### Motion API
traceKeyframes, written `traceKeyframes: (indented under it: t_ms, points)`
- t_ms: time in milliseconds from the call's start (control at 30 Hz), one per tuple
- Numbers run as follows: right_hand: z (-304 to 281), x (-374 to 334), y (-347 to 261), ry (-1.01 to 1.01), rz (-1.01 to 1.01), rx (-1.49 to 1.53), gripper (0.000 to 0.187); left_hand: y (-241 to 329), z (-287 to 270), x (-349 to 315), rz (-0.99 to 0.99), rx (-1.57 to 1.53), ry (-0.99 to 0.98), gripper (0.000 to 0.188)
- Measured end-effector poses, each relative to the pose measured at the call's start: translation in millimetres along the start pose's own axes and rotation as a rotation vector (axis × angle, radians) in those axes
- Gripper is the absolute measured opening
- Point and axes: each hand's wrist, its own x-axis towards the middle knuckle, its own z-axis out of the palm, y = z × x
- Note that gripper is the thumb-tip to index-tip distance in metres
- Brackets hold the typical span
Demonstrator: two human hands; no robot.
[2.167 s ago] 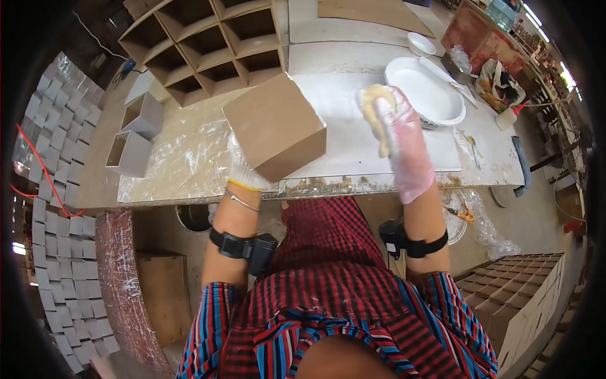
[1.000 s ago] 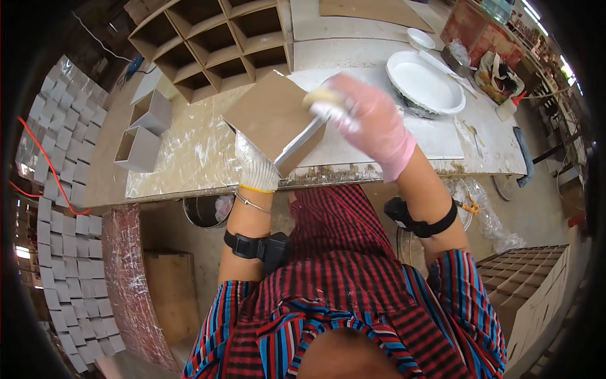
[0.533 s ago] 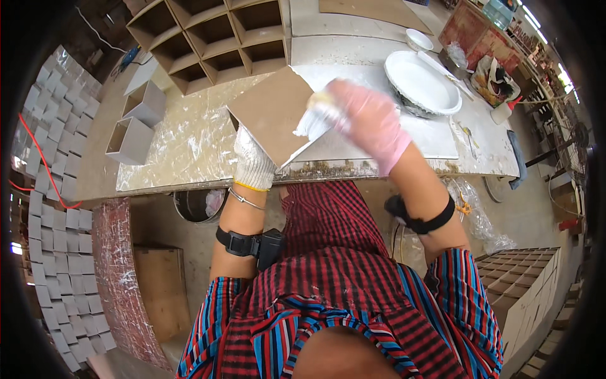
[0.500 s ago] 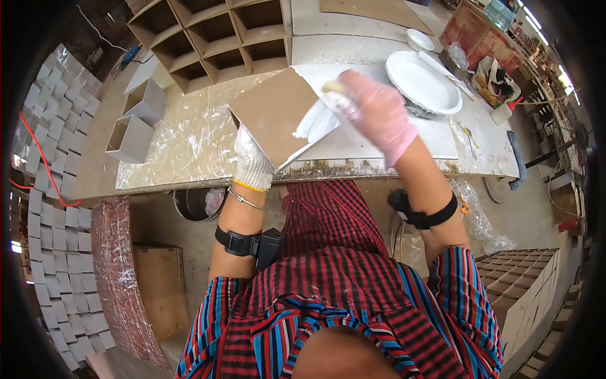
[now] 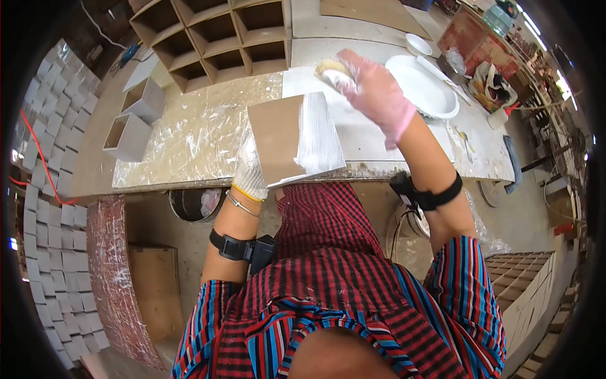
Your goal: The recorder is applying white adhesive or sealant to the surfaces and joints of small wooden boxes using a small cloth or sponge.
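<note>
My left hand (image 5: 250,172), in a white knit glove, holds a square brown board (image 5: 278,136) by its lower left edge, tilted up over the front of the workbench. The right part of the board is coated in white glue (image 5: 319,136). My right hand (image 5: 379,95), in a pink glove, grips a yellowish sponge (image 5: 331,71) just above the board's top right corner, off its surface.
A white plate (image 5: 423,85) and a small white bowl (image 5: 418,44) stand right of my right hand. A wooden grid shelf (image 5: 221,35) sits at the back, two open wooden boxes (image 5: 129,136) at the left. Plastic sheeting (image 5: 189,136) covers the bench. Stacked tiles line both sides.
My right hand swept the sponge across the board, leaving a white coat on its right part, then lifted away toward the plate. The left hand kept holding the board.
</note>
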Motion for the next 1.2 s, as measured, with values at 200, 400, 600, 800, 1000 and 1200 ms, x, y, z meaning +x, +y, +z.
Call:
traceKeyframes:
  t_ms: [200,400,600,800,1000,1200]
  points:
    - [-10,-16,-66,-0.319,-0.259,-0.029,0.029,6,0,6,-0.004,-0.998,-0.035,0.042]
    - [-12,16,-40,-0.202,0.088,-0.124,0.027,1,9,10,0.086,-0.589,-0.054,0.044]
    - [2,-8,-76,-0.238,-0.336,0.057,0.024,21,6,17,0.337,-0.178,-0.143,0.047]
    - [-8,27,-44,-0.254,0.075,0.028,0.037,35,6,7,-0.321,-1.020,0.089,0.045]
    - [9,7,-72,-0.212,-0.237,-0.002,0.031,45,-4,8,-0.441,-0.595,-0.018,0.037]
    - [-10,22,-38,-0.215,0.119,0.072,0.041,38,1,3,-0.518,-1.363,0.014,0.045]
